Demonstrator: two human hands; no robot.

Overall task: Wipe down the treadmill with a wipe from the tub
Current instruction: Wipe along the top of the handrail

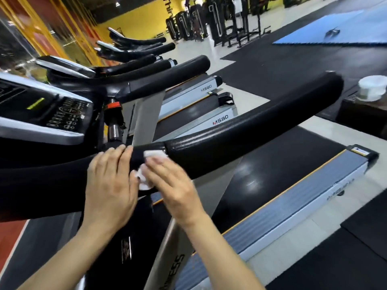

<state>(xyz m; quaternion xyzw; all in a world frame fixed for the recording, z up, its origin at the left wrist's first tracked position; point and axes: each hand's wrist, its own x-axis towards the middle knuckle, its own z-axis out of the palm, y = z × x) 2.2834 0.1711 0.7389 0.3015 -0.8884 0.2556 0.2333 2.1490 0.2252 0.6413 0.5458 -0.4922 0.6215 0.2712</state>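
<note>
Black padded foam covers the long side handrail point(251, 130) of the treadmill, and this rail sets the direction of the wiping stroke. Its long axis runs from the smooth black joint near the console point(48, 114), at lower left, up and away to the rounded end cap at upper right. The small white crumpled wipe point(156, 154) lies against the rail at the seam where the smooth section meets the foam. The right hand point(169, 181) presses the wipe there, with fingers laid fairly straight over it; a second fold of white shows below, between the two hands. The left hand point(110, 185) rests flat on the smooth section just beside it, fingers extended, grasping nothing. Nearly the whole foam length lies beyond the right hand, toward the far end, so the right hand is the nearer one and is judged best placed to travel along the axis. The white lidded round tub point(372, 87) stands well apart on a dark bench point(360, 114) past the rail's end. Motion blur limits finer detail of the fingertips.
</note>
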